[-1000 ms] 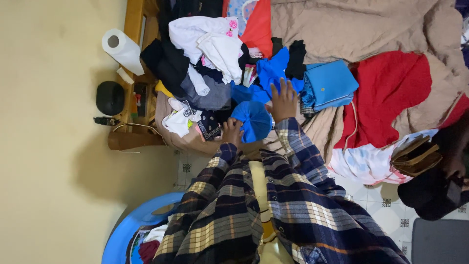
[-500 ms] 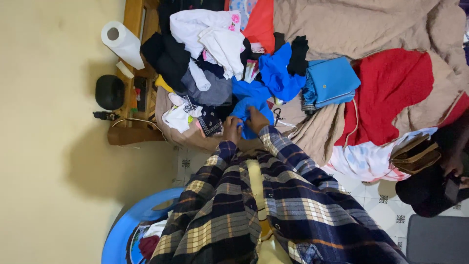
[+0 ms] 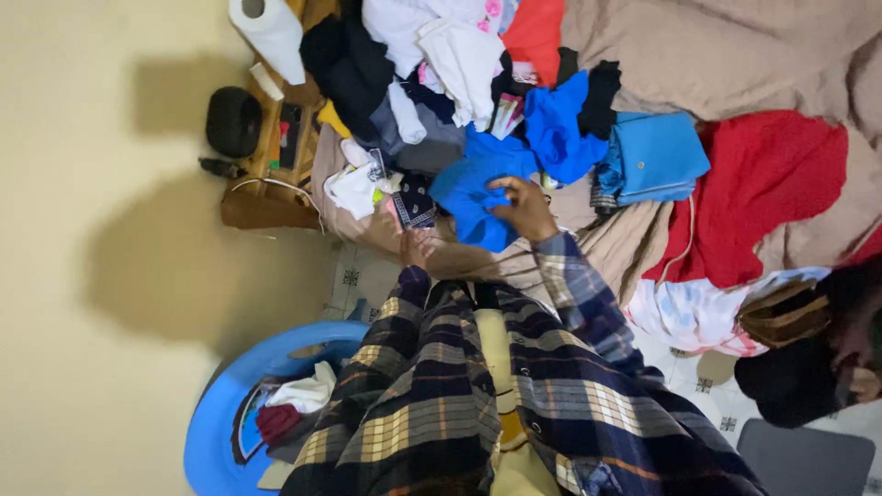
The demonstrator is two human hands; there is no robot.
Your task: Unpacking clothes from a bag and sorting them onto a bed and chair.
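My right hand (image 3: 525,208) grips a bunched bright blue garment (image 3: 470,195) at the near edge of a bed. My left hand (image 3: 415,246) rests lower left of it on the bed's edge, fingers apart and holding nothing, beside a dark patterned cloth (image 3: 415,204). Both arms wear plaid sleeves. Behind the garment lies a heap of clothes: white pieces (image 3: 459,50), black ones (image 3: 354,64) and another blue piece (image 3: 562,129).
A folded blue item (image 3: 657,156) and a red blanket (image 3: 758,184) lie on the tan bedspread (image 3: 698,46). A wooden shelf (image 3: 266,188) carries a paper roll (image 3: 271,32) and a black object (image 3: 232,121). A blue basin (image 3: 216,422) with clothes stands lower left. Another person (image 3: 818,358) is at the right.
My right hand left the pile and both hands closed on the blue garment. Now the right holds it bunched and the left has let go. The view shifted.
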